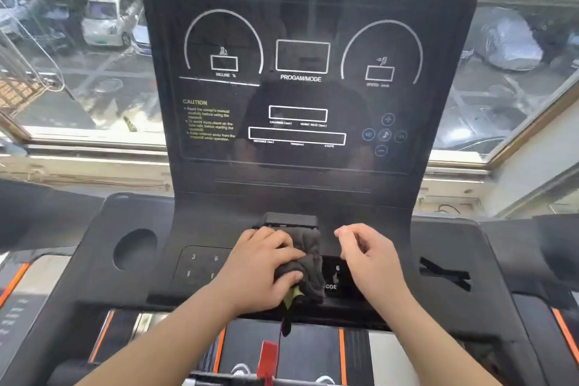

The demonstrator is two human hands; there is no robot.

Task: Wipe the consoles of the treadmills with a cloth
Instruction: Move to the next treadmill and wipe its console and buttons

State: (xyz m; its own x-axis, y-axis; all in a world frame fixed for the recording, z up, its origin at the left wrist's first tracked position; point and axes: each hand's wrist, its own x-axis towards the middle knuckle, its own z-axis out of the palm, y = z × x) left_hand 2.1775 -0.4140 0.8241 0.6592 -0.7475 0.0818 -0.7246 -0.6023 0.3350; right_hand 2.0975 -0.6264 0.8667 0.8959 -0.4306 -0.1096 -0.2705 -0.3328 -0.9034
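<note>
In the left grip (266, 263), clamped: the dark cloth (311, 255), bunched together, with the fingers (279, 243) curled over its top and the thumb pressed into its near side. Under the cloth, the lower panel of the treadmill console (238, 216), black and matt, with the cloth lying on it at about the middle. Sticking out at the near side of the cloth, a small yellow-green corner (294, 293); cannot tell if a label or another layer.

Just to the right of the cloth, not touching it, the right grip (366, 260): fingers loosely bent, apart from the thumb, nothing between them. Cannot tell whether resting on the panel or held a little over it.

Directly beyond the cloth, right against its far edge, a small black block (291, 220) raised from the panel. Further beyond the cloth, the upright display (300, 88), dark, with white arcs, the print "INCLINE %", "PROGAM/MODE", "SPEED" and a yellow "CAUTION" text.

To the left of the cloth, partly covered by the left grip, number keys (203, 257) reading 3 and 6. Well to the left of the cloth, a round cup recess (134, 249). Between the cloth and the right grip, a key marked 6 (337, 268). Well to the right of the cloth, a black cross-shaped strap (445, 273).

Hanging down below the cloth, a thin red cord (279, 345) with a red clip (268, 357). Far beyond the cloth, behind the display, a window (78, 88) with parked cars (108, 17) outside.
</note>
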